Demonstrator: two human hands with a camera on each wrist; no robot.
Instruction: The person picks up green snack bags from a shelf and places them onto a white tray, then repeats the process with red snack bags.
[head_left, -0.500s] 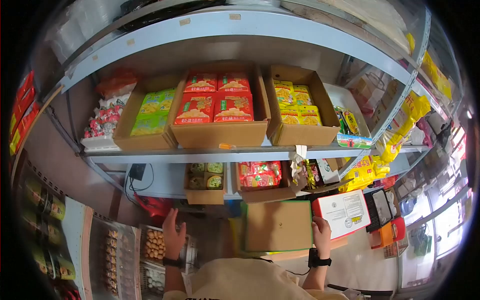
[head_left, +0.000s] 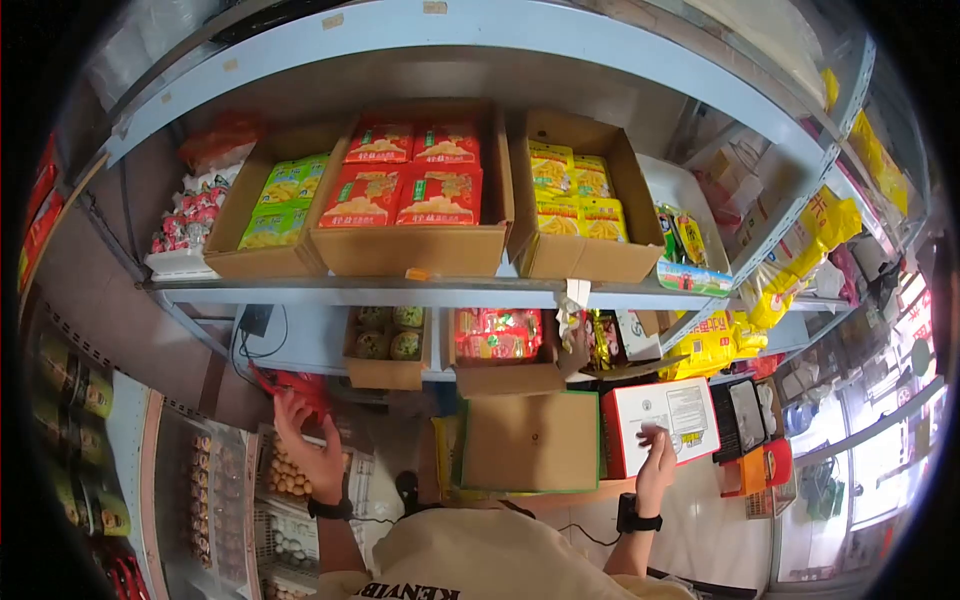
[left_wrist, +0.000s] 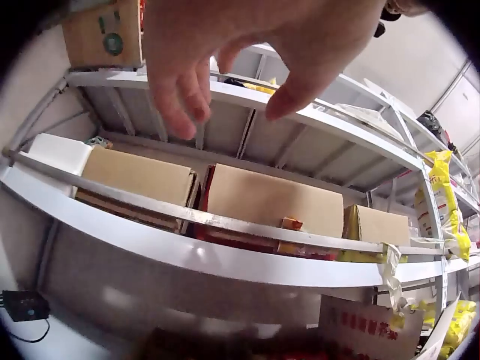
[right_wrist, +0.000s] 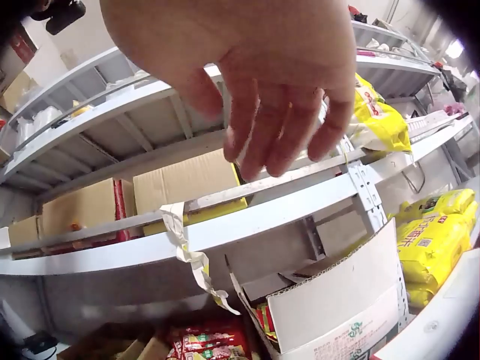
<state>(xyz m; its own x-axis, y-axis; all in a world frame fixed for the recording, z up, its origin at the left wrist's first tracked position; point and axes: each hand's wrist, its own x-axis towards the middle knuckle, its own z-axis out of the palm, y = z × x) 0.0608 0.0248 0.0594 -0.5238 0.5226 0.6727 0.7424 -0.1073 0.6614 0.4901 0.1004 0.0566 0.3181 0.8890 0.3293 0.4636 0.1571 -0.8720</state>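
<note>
My left hand (head_left: 310, 455) hangs in the air below the lower shelf with its fingers loosely bent and nothing in them. A red plastic bag (head_left: 300, 388) lies just past its fingertips. Over on the other side, my right hand (head_left: 655, 468) is also bare, fingers relaxed, overlapping a white carton with red edges (head_left: 625, 425) in the head view. Between the hands sits a closed brown carton with green edges (head_left: 530, 440). Both wrist views show the hands, left hand (left_wrist: 255, 52) and right hand (right_wrist: 247, 82), in front of the shelving.
On the upper shelf (head_left: 400, 292) stand open cartons of red snack packs (head_left: 440, 195), green packs (head_left: 285, 200) and yellow packs (head_left: 580, 195). The lower shelf carries a carton of red packets (head_left: 495, 335) and a carton of round tubs (head_left: 390, 335). Egg crates (head_left: 290, 470) stand at lower left.
The head view has shifted, so shelves and cartons sit further left. My hands have spread apart; the right has gone from beside the brown carton to over the white one.
</note>
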